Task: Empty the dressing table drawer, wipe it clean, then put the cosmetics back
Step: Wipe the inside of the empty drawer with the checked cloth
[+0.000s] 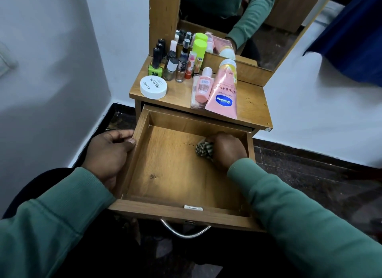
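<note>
The wooden drawer (165, 174) is pulled out and holds no cosmetics. My right hand (226, 150) is inside it at the back right, pressing a striped cloth (203, 149) on the drawer floor. My left hand (109, 153) grips the drawer's left wall from outside, thumb on the rim. The cosmetics stand on the dressing table top (248, 106): a pink Vaseline tube (224, 93), a small pink bottle (203, 84), a white round tub (153, 87), several nail polish bottles (165, 62) and a lime-capped bottle (199, 50).
A mirror (258, 19) rises behind the table and reflects my green sleeve. White walls stand to the left and right. A metal handle (186, 231) hangs on the drawer front. Dark floor lies around the table, and a blue fabric (351, 33) hangs at upper right.
</note>
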